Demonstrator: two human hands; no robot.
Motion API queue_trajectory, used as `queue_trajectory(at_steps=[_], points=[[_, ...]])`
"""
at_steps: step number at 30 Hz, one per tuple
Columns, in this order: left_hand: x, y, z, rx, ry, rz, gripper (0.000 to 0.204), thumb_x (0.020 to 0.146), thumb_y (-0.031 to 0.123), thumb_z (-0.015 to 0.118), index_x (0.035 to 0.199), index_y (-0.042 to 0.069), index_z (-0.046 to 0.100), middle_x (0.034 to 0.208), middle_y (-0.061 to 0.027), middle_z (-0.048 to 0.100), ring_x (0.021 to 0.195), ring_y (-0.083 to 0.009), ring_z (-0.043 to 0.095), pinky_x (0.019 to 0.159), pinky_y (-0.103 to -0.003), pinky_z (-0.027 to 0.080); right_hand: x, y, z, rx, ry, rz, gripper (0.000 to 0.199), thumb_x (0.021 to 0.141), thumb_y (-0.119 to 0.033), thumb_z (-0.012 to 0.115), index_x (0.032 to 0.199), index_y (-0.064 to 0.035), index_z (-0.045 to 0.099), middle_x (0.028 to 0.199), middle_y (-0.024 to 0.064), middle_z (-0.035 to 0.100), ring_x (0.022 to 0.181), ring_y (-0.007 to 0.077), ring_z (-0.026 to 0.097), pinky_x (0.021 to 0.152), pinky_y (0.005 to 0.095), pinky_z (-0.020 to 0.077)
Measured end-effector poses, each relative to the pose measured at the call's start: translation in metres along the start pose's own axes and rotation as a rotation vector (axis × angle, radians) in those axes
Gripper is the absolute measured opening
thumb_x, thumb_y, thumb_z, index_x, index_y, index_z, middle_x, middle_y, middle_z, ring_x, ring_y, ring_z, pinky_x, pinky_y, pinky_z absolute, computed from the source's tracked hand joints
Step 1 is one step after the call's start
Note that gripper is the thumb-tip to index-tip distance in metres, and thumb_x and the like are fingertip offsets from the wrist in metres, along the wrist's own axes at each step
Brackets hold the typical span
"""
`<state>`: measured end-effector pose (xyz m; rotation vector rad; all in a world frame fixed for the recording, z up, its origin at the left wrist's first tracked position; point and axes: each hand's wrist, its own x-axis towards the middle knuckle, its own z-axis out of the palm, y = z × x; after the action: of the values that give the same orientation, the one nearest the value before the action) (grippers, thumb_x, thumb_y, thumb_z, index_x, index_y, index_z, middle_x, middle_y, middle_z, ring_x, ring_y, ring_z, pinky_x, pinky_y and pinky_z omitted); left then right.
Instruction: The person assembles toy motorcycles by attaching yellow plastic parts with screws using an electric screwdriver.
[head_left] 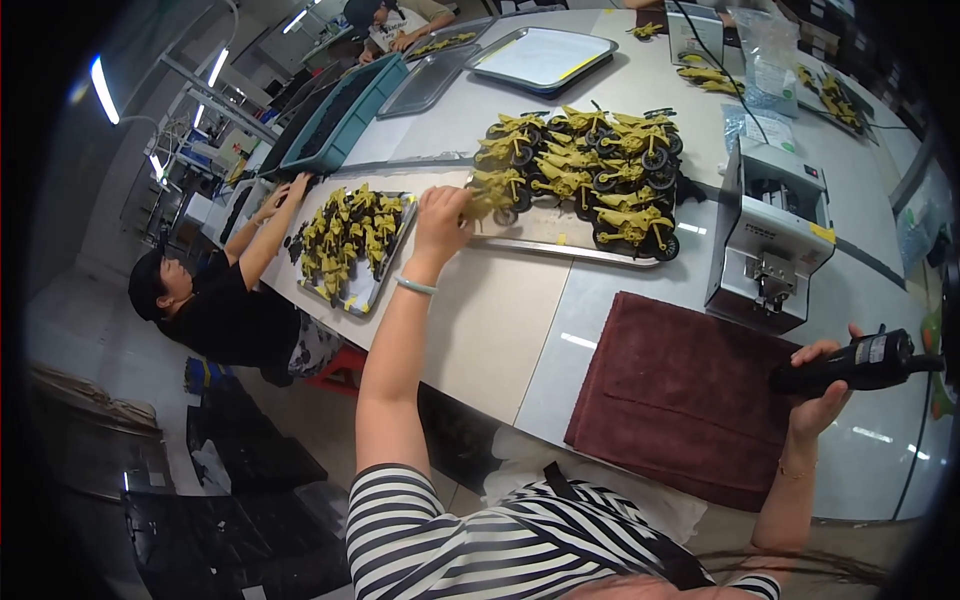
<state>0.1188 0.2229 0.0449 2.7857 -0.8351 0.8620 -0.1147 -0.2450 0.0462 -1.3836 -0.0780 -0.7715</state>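
My left hand point(445, 218) reaches to the left end of a metal tray point(560, 243), its fingers closed on a yellow toy motorcycle point(494, 190) that looks smeared by motion. Several more yellow toy motorcycles point(630, 222) with black wheels stand close together on that tray. At the right, my right hand point(818, 395) grips a black electric screwdriver point(870, 362) by its body, above the table's right side. The tool lies nearly level, its narrow end pointing right. Below and left of it a folded maroon towel point(680, 395) lies flat on the table.
A grey screw-feeding machine point(770, 240) stands behind the towel. Left of my arm, another tray point(375, 285) holds yellow toy parts, beside a co-worker point(220, 310) reaching toward a teal bin point(390, 80). White-lined trays point(540, 52) and plastic bags point(765, 80) lie farther back.
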Motion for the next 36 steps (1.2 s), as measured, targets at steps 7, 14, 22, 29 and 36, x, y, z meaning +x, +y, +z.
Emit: queue_trajectory(at_steps=[7, 14, 22, 29, 36], points=[[-0.002, 0.149, -0.040, -0.723, -0.023, 0.149, 0.036, 0.056, 0.007, 0.074, 0.087, 0.008, 0.055, 0.085, -0.0067, 0.059, 0.085, -0.0254, 0.055, 0.078, -0.036, 0.040, 0.007, 0.008, -0.001, -0.029, -0.097, -0.038, 0.092, 0.079, -0.055, 0.058, 0.133, 0.0048, 0.014, 0.084, 0.0102, 0.056, 0.086, 0.0222, 0.054, 0.087, 0.0395, 0.0407], [-0.011, 0.273, 0.000, -0.877, -0.358, 0.312, 0.034, 0.059, 0.015, 0.075, 0.086, 0.007, 0.055, 0.084, -0.0056, 0.056, 0.079, -0.0247, 0.052, 0.069, -0.035, 0.039, 0.017, 0.000, 0.008, 0.048, 0.057, -0.078, 0.084, 0.081, -0.051, 0.057, 0.136, -0.0017, 0.017, 0.080, 0.0106, 0.053, 0.061, 0.0166, 0.054, 0.059, 0.0286, 0.0463], [-0.019, 0.274, 0.013, -0.944, -0.281, 0.320, 0.036, 0.063, 0.016, 0.075, 0.093, 0.007, 0.058, 0.093, -0.0053, 0.056, 0.086, -0.0245, 0.052, 0.074, -0.035, 0.038, 0.087, -0.027, 0.062, -0.061, 0.051, -0.358, 0.064, 0.084, -0.059, 0.045, 0.114, -0.0042, 0.030, 0.074, 0.0111, 0.054, 0.057, 0.0166, 0.056, 0.054, 0.0270, 0.0469], [-0.017, 0.276, 0.014, -0.988, -0.275, 0.332, 0.031, 0.066, 0.014, 0.072, 0.095, 0.012, 0.062, 0.092, -0.0032, 0.056, 0.086, -0.0221, 0.052, 0.074, -0.034, 0.037, 0.093, -0.005, 0.072, -0.238, -0.135, -0.320, 0.081, 0.083, -0.062, 0.041, 0.130, 0.0008, 0.022, 0.070, 0.0109, 0.052, 0.055, 0.0170, 0.054, 0.056, 0.0280, 0.0473], [-0.018, 0.272, 0.018, -0.982, -0.270, 0.323, 0.032, 0.066, 0.015, 0.072, 0.098, 0.013, 0.063, 0.091, -0.0021, 0.055, 0.084, -0.0205, 0.051, 0.072, -0.033, 0.036, 0.084, -0.009, 0.077, -0.163, -0.159, -0.277, 0.087, 0.079, -0.066, 0.045, 0.132, 0.0006, 0.023, 0.065, 0.0097, 0.052, 0.052, 0.0162, 0.055, 0.051, 0.0253, 0.0461]])
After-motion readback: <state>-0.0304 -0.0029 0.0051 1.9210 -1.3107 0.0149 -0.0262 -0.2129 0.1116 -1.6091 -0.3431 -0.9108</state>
